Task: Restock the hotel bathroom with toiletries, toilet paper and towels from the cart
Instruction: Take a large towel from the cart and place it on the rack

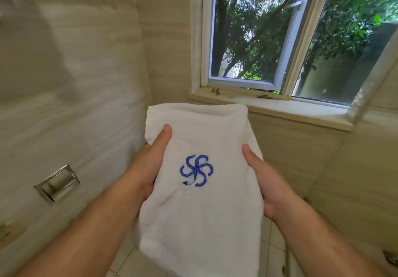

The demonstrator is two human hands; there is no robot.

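Note:
A folded white towel [202,212] with a blue pinwheel emblem stitched on top is held up in front of me, in the middle of the view. My left hand [150,162] grips its left edge, thumb lying on top and fingers hidden underneath. My right hand [262,179] grips the right edge the same way, thumb on top. The towel's near end droops down below my wrists.
A tiled wall runs along the left with a recessed chrome holder [57,183] set into it. Ahead is a window [269,33] with a pale sill [280,108] carrying dry leaves. A white bar [370,78] slants at the right. Floor tiles [277,253] show below.

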